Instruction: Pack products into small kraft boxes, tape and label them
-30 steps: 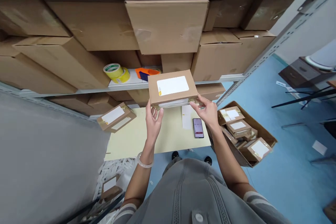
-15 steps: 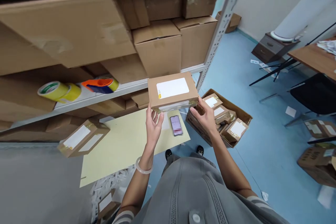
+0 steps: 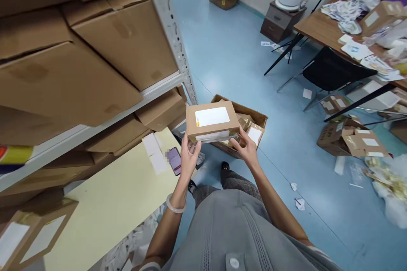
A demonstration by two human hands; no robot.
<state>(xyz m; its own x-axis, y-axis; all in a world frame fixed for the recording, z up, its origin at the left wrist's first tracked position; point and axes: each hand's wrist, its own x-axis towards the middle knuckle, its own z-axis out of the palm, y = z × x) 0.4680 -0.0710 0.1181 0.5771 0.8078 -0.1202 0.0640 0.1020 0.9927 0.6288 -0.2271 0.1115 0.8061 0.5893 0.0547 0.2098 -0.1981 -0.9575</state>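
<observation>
I hold a small brown cardboard parcel (image 3: 212, 122) with a white label on top, level in front of my chest. My left hand (image 3: 190, 157) grips its near left corner from below, fingers curled round the edge. My right hand (image 3: 245, 149) holds the near right corner, thumb and fingers pressed on it. Just beyond the parcel, an open carton (image 3: 254, 115) on the floor holds several similar labelled parcels. A phone (image 3: 174, 160) lies on the pale yellow table (image 3: 104, 207) beside my left hand.
A metal rack (image 3: 165, 21) stacked with large cardboard boxes fills the left. Another labelled parcel (image 3: 28, 233) sits at the table's left. On the blue floor are opened boxes (image 3: 352, 139) and scraps; a wooden desk (image 3: 337, 29) and black chair (image 3: 333, 72) stand at the right.
I have turned to the right with the parcel still in both hands. The rack has slid left and the floor carton now lies straight ahead behind the parcel.
</observation>
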